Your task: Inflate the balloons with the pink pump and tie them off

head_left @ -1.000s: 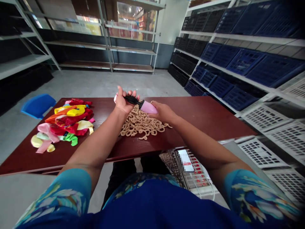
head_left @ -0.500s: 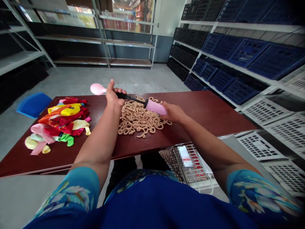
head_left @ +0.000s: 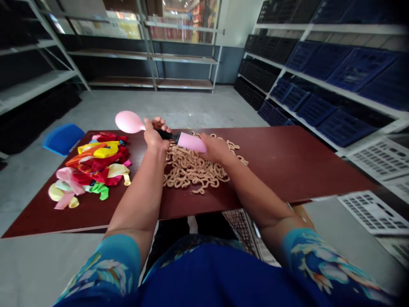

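Note:
A pink-and-black balloon pump [head_left: 191, 142] is held between my two hands above the table. My left hand [head_left: 154, 135] is closed around its black end, where the neck of a small, partly inflated pink balloon [head_left: 128, 122] sits. My right hand [head_left: 214, 148] wraps round the far end of the pink barrel. The black rod is pushed mostly into the barrel. Under the pump lies a heap of tan, curled, rope-like pieces [head_left: 188, 170]; I cannot tell what they are made of. Left of my left arm is a pile of limp coloured balloons [head_left: 99, 164].
The dark red table [head_left: 281, 166] stretches out to the right. A blue chair [head_left: 64, 138] stands behind its left end. Metal shelving [head_left: 128, 54] runs along the back. Blue crates [head_left: 332, 121] fill racks on the right, with white crates [head_left: 373, 212] lower down.
My hands have come closer together, pushing the black rod into the pink barrel. The pink balloon has grown larger. The view has shifted slightly.

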`<act>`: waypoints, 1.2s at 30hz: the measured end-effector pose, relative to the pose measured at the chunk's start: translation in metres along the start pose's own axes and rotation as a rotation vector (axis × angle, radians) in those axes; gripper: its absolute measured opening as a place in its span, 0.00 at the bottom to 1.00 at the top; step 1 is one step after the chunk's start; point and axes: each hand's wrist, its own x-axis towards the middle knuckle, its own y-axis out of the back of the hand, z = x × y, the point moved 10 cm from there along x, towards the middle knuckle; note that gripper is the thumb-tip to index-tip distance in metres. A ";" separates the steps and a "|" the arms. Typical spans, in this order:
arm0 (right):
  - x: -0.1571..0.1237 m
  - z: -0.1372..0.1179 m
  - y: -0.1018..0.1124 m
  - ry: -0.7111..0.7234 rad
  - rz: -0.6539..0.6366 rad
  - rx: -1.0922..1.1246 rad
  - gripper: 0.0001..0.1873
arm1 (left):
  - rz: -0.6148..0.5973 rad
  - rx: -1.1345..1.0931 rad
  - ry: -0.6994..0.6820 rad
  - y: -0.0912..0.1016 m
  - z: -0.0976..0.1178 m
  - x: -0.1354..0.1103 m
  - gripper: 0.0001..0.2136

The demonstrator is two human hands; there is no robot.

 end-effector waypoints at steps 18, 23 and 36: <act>0.012 0.046 -0.019 -0.015 -0.025 0.035 0.16 | 0.135 -0.085 -0.215 0.033 0.050 0.008 0.13; 0.007 0.035 -0.003 0.022 0.118 -0.003 0.18 | 0.021 -0.122 -0.161 0.010 0.017 -0.008 0.15; 0.006 0.048 0.021 -0.088 0.344 -0.069 0.17 | 0.053 -0.088 -0.187 0.009 0.026 -0.012 0.14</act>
